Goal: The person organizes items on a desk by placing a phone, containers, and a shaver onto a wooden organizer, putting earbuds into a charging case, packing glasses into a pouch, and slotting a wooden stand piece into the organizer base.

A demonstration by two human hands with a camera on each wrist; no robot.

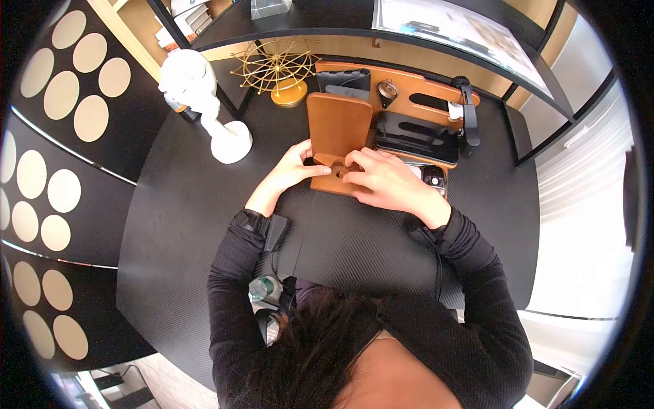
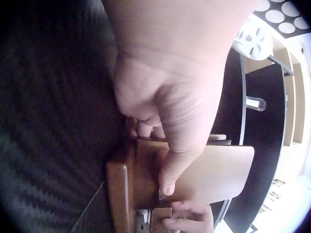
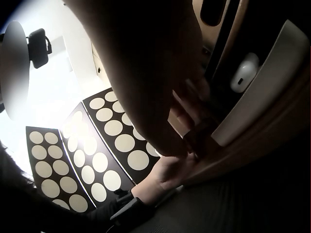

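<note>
A brown wooden phone stand (image 1: 338, 126) with an upright back plate stands on the black desk in front of the person. The left hand (image 1: 289, 170) holds it at the left side, its thumb (image 2: 167, 182) over the front and the other fingers behind the plate. At the stand's base, the right hand (image 1: 394, 180) has its fingers bent around a small wooden piece (image 2: 160, 218). A round hole shows in the base between both hands. Beyond the right hand, a white earbud (image 3: 244, 73) lies in a dark recess of the wood.
Behind the stand lies a wooden organizer (image 1: 422, 102) bearing a black phone (image 1: 417, 136) and a watch (image 1: 387, 93). A black clamp-like device (image 1: 469, 116) is at its right end. To the left stand a white figurine (image 1: 231, 142) and a gold wheel ornament (image 1: 289, 93). A shelf overhangs the back.
</note>
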